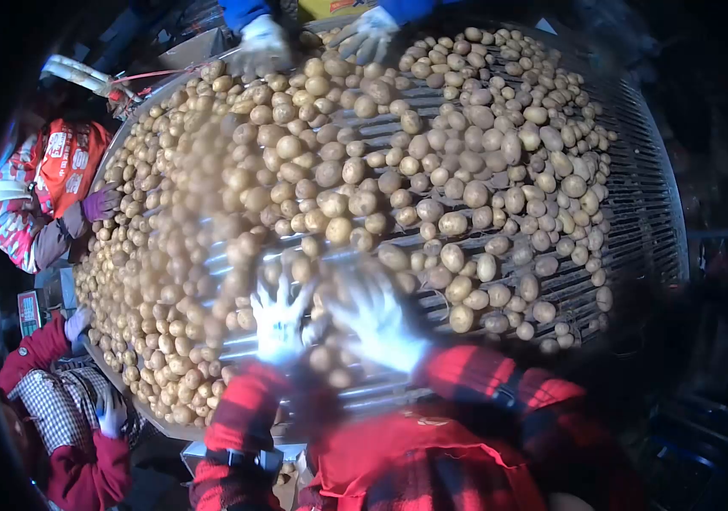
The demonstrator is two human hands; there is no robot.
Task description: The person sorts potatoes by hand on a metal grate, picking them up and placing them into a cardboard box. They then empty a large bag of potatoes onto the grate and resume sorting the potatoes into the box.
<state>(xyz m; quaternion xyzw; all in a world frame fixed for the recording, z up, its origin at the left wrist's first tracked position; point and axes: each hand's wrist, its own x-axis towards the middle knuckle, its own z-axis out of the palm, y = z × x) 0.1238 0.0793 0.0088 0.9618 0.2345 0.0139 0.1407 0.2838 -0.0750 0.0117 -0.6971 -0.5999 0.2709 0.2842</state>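
My left hand (280, 322), in a white glove with a dark print on its back, reaches over the slatted metal table (355, 396). Its fingers are spread among potatoes (338, 229), and I see nothing gripped. Close by on the right is my right hand (378, 324), also white-gloved and smeared by motion. Its fingers stretch out flat toward the potatoes, apart from each other. A few blurred potatoes (321, 358) lie between my two hands. Whether the fingertips touch any potato I cannot tell.
Potatoes cover most of the table, thickest at the left. Across from me are a person's gloved hands (263, 47). At the left edge a purple-gloved hand (101, 203) touches the pile, and another person's hand (78, 324) rests below it. Cardboard boxes (198, 49) stand behind.
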